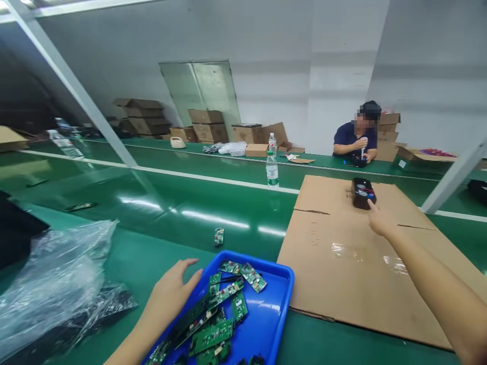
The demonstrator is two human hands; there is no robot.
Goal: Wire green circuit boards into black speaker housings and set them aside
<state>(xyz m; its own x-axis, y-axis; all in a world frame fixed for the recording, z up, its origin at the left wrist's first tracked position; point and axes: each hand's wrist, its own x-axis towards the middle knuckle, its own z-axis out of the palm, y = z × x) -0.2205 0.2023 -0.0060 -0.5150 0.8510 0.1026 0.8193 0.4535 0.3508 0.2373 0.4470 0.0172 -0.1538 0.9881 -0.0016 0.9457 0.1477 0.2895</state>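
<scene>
Head cam, fwd & dn, wide view

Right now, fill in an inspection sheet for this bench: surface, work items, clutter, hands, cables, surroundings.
Surface: glossy green work surface, with a flat brown cardboard sheet laid at right.
Work items: black rectangular device on the cardboard; blue plastic tray holding jumbled green circuit boards.
Clutter: loose green board beyond the tray; crumpled clear plastic bag at left; clear bottle with green cap.
Hands: left hand open beside the tray, contact unclear; right hand pointing, fingertip at the device's near edge.
Cables: thin red and blue wires on the device.
Surroundings: co-worker in dark shirt opposite; cardboard boxes near the wall.
</scene>
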